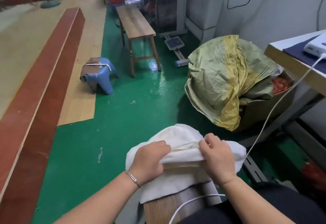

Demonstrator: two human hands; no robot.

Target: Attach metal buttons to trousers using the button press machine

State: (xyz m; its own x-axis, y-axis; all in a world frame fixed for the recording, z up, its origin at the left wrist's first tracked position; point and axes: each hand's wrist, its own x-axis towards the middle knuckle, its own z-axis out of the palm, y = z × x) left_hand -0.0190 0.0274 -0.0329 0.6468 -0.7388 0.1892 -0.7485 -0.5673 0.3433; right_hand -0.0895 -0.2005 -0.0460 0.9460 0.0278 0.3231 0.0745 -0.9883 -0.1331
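Head view: both hands work a bundle of white cloth point(183, 146), apparently the trousers, which lies heaped over the end of a wooden tabletop point(158, 209) just in front of the person. The left hand point(150, 160) grips a fold of the cloth with fingers curled into it; a thin bracelet point(132, 178) sits on that wrist. The right hand point(217, 156) pinches the cloth's upper edge, fingers bent over it. The two hands are near each other, with a ridge of cloth between them. A white cable point(275, 107) runs from a white device point(315, 47) on the table at right down past the cloth. Beyond, on the green floor point(123, 118), stand a blue stool point(104, 75), a wooden bench point(135, 24) and a yellow-green sack point(224, 79).
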